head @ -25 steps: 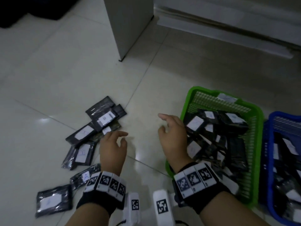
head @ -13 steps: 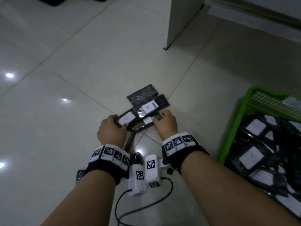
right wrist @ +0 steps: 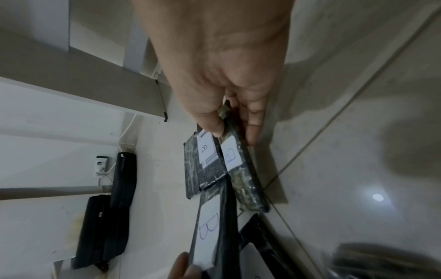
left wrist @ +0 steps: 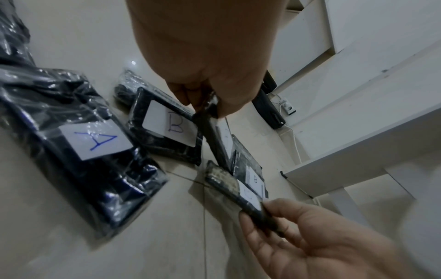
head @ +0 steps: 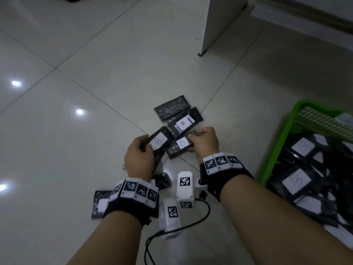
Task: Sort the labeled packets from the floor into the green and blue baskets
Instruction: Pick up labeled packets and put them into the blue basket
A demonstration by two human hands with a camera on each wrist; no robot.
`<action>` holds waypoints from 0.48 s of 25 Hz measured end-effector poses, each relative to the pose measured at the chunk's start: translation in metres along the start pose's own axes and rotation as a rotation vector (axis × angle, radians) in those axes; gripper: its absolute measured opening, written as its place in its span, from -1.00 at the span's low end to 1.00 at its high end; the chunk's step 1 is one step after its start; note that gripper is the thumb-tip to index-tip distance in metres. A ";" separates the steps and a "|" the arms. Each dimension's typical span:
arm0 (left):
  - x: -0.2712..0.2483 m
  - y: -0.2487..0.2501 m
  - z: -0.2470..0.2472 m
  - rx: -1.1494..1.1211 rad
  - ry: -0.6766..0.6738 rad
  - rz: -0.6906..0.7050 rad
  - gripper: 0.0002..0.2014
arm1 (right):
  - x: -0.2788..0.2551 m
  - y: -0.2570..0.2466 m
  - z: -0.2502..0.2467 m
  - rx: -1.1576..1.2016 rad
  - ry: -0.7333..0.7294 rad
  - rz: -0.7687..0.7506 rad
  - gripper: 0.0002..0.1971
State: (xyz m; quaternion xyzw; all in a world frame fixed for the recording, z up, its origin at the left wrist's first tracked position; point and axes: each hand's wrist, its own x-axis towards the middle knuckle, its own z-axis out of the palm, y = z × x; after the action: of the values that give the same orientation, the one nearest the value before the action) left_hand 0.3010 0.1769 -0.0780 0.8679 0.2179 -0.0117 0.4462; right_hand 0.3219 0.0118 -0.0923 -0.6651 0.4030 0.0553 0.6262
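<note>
1. A pale glossy tiled floor point(head: 95, 54) carries a small cluster of flat black plastic packets with white paper labels, near a white furniture leg point(head: 219, 22).
2. The left hand point(head: 139, 157) curls its fingers round the near end of a black packet labelled B point(head: 159, 142), lifting it off the floor.
3. The right hand point(head: 205, 144) pinches the right end of a second B-labelled black packet point(head: 180, 147) between thumb and fingers.
4. Beyond them lie a third B packet with a printed label point(head: 183, 124) and an unlabelled-side black packet point(head: 172, 109).
5. An A-labelled packet point(left wrist: 95, 141) lies close under the left wrist.
6. A green plastic mesh basket point(head: 282, 134), holding many labelled packets, stands at the right.
</note>
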 end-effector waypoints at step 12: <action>-0.128 0.076 0.075 -0.598 -0.281 -0.091 -0.88 | -0.064 -0.009 -0.188 -0.014 0.414 -0.303 -0.71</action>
State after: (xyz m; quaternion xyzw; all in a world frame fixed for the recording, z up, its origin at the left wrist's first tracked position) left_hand 0.2281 0.0332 -0.0367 0.6779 0.1865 -0.0868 0.7058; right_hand 0.2036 -0.1248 -0.0090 -0.7195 0.4179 -0.1736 0.5268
